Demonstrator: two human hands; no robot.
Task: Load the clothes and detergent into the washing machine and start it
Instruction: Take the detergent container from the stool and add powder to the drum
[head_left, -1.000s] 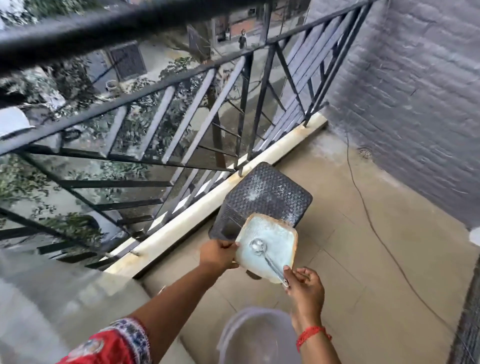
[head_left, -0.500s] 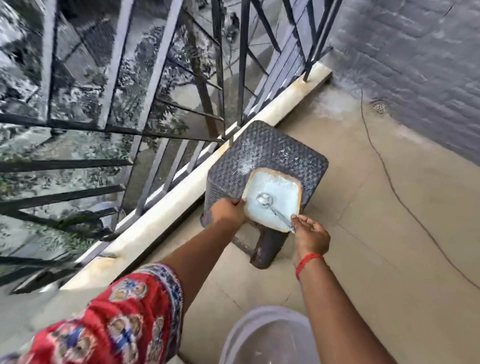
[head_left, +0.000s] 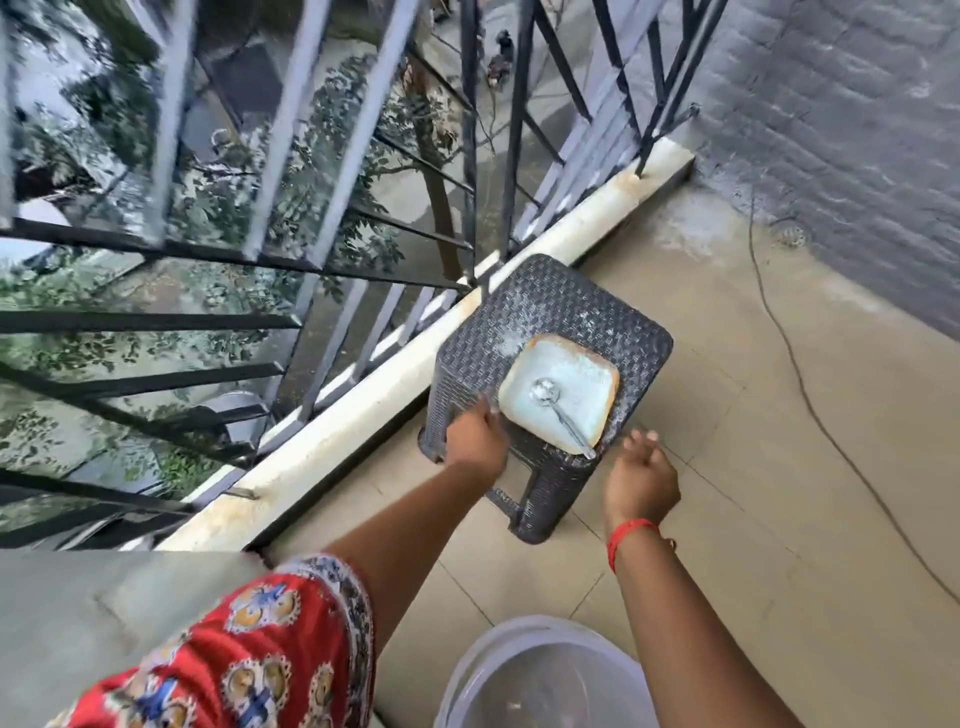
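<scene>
A square pale-blue plate (head_left: 576, 387) with a brown rim lies on a dark woven plastic stool (head_left: 561, 306). A metal spoon (head_left: 558, 410) rests in the plate, its handle reaching the near rim. My left hand (head_left: 475, 439) hovers just left of the plate at the stool's near edge, fingers loose, holding nothing. My right hand (head_left: 641, 480) is apart from the plate, below and right of the spoon's handle, fingers spread and empty. White powder dusts the stool top. The washing machine and the clothes are out of view.
A black metal railing (head_left: 332, 171) on a pale kerb (head_left: 363, 410) runs along the balcony's left side. A grey painted wall (head_left: 857, 130) closes the right. A thin cable (head_left: 810, 405) trails over the tiled floor. A translucent bucket rim (head_left: 540, 670) is at the bottom.
The plate with the spoon has been set down on the stool. Both hands have let go of it and drawn back a little.
</scene>
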